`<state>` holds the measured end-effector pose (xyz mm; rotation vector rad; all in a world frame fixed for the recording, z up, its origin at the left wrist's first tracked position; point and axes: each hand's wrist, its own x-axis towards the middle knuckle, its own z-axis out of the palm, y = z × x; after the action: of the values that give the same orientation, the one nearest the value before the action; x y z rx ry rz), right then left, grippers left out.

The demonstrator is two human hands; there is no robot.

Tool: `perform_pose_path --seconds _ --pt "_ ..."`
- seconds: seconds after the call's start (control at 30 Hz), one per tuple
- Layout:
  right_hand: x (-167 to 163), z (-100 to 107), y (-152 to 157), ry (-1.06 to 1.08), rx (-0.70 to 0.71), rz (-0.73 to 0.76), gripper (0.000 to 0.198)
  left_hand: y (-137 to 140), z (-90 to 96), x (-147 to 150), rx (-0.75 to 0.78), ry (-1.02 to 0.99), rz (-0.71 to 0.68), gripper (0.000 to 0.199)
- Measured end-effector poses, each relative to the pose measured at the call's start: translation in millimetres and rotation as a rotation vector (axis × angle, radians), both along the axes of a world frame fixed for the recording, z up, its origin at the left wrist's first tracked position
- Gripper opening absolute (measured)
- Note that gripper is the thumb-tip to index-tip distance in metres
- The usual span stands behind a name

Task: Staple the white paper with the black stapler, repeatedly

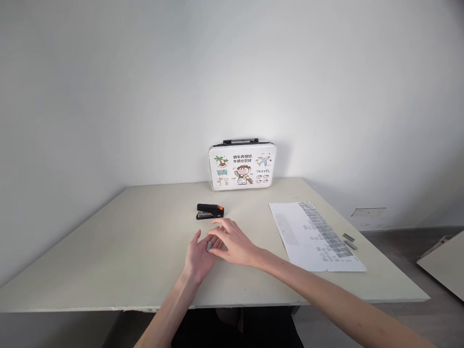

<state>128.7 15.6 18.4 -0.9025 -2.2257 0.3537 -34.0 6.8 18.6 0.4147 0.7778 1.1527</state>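
My left hand [201, 256] is turned palm up in front of the stapler, its thumb out to the side and its fingers stretched. On its palm lies a small grey strip of staples [209, 246]. My right hand [234, 244] reaches over from the right, covering part of the left fingers. Its thumb tip is right beside the strip, perhaps touching it, while the other fingers arch above, apart from the thumb. Just beyond both hands the black stapler [210, 211] with an orange button rests on the table.
To the right lies a printed sheet of paper [290, 237]. Two more grey staple strips [350, 245] sit by its right edge. A white cartoon-printed case [242, 166] stands against the wall at the back of the pale table [119, 251].
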Motion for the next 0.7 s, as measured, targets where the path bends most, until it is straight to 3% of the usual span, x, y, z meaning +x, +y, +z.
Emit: perform_pose_path --seconds 0.1,0.2,0.37,0.43,0.53,0.7 --pt "1.6 -5.5 -1.4 0.011 -0.023 -0.051 0.027 -2.6 0.8 11.6 -0.001 -0.020 -0.061 0.044" --pt "5.2 -10.5 -7.6 0.063 -0.040 -0.096 0.017 -4.0 -0.5 20.5 0.109 0.154 -0.127 0.051" --pt "34.8 -17.9 -21.3 0.094 -0.012 -0.125 0.016 -6.6 -9.6 25.4 0.217 0.292 -0.217 0.055" --pt "66.0 -22.9 -22.5 0.094 0.000 -0.196 0.017 -8.1 -13.1 16.3 0.237 0.341 -0.198 0.048" --pt "139.5 -34.2 -18.4 0.053 0.014 -0.383 0.017 -11.1 -14.2 -14.9 0.331 0.534 -0.119 0.042" --pt "287.3 -56.2 -10.8 -0.020 0.034 -0.865 0.038 -16.0 -9.3 -81.8 0.538 0.974 -0.170 0.046"
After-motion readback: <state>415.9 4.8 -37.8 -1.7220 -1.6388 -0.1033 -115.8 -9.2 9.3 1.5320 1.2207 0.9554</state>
